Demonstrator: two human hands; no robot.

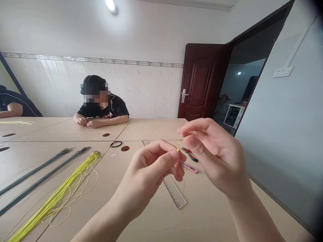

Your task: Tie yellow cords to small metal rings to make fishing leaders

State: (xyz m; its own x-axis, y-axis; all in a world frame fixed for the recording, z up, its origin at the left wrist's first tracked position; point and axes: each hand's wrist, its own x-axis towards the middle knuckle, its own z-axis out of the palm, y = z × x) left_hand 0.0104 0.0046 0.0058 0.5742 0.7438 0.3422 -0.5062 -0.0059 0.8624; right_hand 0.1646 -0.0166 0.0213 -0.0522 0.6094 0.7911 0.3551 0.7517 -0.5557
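Observation:
My left hand [153, 166] is closed, with thumb and index finger pinching a thin yellow wire [178, 150]. A short copper-coloured end of the wire sticks up above the fingertips, and its thin tail hangs below the hand. To the right, my right hand [222, 159] is held up, thumb and fingers apart with nothing between them, close to the wire's tip. Beneath the hands a clear ruler [176, 195] lies on the table, partly covered by my left hand. Red-and-black pliers [192, 156] and a pink utility knife [191, 168] lie behind the hands.
A bundle of yellow wires [68, 181] and two dark green bundles [46, 179] lie at the left. A black ring [116, 144], a small label [113, 155] and a table hole [125, 148] are mid-table. A person [119, 106] sits opposite; another is at far left.

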